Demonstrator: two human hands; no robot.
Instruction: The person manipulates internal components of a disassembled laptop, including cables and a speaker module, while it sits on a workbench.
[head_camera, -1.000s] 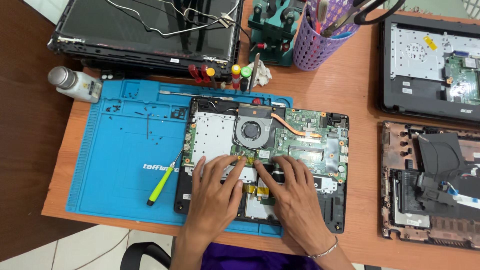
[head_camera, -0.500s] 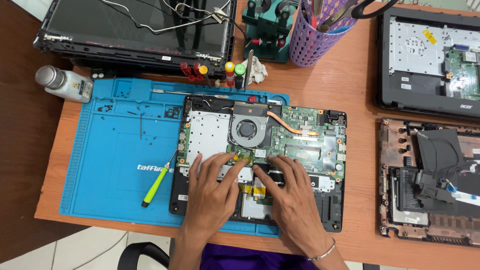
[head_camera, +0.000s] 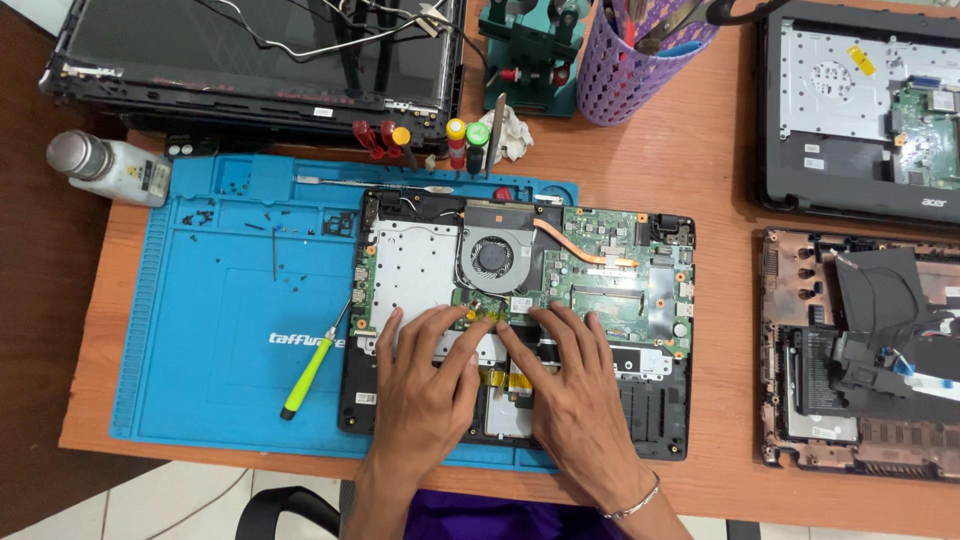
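Wooden desk (head_camera: 700, 180), hands (head_camera: 425, 400) on circuit board (head_camera: 600, 270)

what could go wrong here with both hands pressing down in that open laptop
1. The left hand and right hand crowd the thin orange ribbon cable at the board's lower edge; a slip might crease or tear it.
2. Bare fingers rest on the exposed green circuit board, so static or sweat may harm it.
3. Loose small screws lie scattered on the blue mat; a nudge could scatter them.
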